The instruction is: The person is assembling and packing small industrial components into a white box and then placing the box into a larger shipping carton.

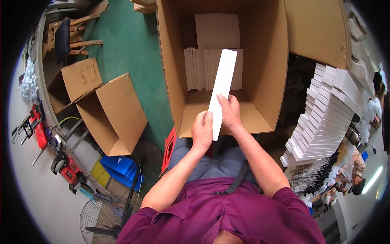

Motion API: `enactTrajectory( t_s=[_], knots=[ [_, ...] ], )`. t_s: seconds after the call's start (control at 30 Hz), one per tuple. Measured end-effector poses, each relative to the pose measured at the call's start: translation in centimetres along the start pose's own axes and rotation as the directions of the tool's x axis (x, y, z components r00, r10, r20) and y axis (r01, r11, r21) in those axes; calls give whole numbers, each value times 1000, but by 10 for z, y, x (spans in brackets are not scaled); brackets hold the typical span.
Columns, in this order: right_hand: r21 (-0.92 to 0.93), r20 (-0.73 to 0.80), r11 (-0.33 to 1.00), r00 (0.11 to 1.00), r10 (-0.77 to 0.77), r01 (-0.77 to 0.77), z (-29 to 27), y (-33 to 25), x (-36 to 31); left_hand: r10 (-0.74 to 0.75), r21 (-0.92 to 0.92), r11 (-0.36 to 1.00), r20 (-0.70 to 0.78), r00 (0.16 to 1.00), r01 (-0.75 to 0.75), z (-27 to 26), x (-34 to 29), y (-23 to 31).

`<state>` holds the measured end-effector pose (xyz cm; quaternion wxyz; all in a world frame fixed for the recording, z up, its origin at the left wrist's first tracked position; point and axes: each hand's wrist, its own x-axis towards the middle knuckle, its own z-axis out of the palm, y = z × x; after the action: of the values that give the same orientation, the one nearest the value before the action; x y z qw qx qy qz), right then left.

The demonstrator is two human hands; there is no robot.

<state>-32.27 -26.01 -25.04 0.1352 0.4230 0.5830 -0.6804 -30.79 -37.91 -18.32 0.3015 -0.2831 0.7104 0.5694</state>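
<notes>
A long, flat white box point(223, 87) is held tilted in front of me, its far end reaching over the open cardboard carton point(266, 61). My left hand point(202, 129) grips its left edge near the close end, thumb on top. On the opposite edge, a little farther up, my right hand point(230, 110) holds it with the thumb laid across its face. Inside the carton, a row of white slabs point(195, 69) stands on edge, and a larger white panel point(217, 30) lies behind them. The held piece hides part of the row.
A tall stack of white flat boxes point(325, 118) rises on the right. Two open empty-looking cartons point(118, 116) sit at left on the green floor point(122, 44). Nearby are a wooden chair point(65, 40), a blue bin point(122, 171) and a wire-caged fan point(101, 219).
</notes>
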Motion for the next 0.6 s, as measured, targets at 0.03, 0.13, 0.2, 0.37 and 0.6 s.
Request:
enactTrajectory(
  t_s=[0.03,0.13,0.2,0.37,0.6],
  knots=[
    [-52,4,999,1000,-4,4,0,8,12,5,52,999,8,1000,-5,1,7,-7],
    [-275,-7,961,1000,4,-6,2,24,47,183,447,884,-67,981,-134,5,25,-29],
    [-358,-5,933,999,31,-31,6,27,66,147,433,894,-49,988,-112,1,38,-35],
    [-679,-58,732,998,33,-64,13,30,113,60,283,958,-48,997,-44,11,83,-23],
    [-711,-9,702,999,43,-36,22,68,197,-151,146,968,-315,937,205,45,220,-55]
  ],
)
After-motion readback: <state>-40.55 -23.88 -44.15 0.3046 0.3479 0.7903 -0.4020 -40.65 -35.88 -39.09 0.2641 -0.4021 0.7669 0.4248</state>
